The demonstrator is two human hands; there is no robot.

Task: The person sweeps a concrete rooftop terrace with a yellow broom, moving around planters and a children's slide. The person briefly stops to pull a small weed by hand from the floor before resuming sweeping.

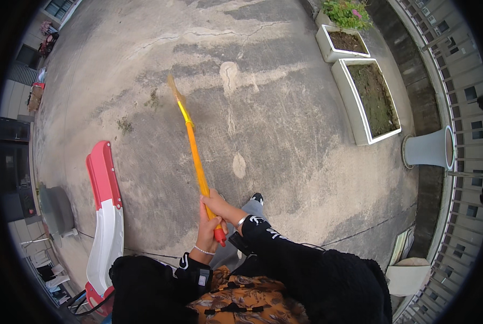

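Observation:
Both my hands are closed around the orange handle of a broom (197,162). My right hand (215,203) grips higher up the handle. Just below it my left hand (206,229) is wrapped near the red end cap, a beaded bracelet on its wrist. From there the broom reaches forward and slightly left, with a yellow neck and a narrow tan brush end that looks blurred over the concrete ground (284,129). Left of the brush end lie small green-brown tufts (125,126), weeds or debris, I cannot tell which.
A red and white plastic slide (105,216) stands at my left, beside a dark grey tub (57,209). On the right are white planter boxes (355,102) with soil, a pale blue-grey pot (427,149) and a railing along a low wall (427,200). Cracks run across the concrete.

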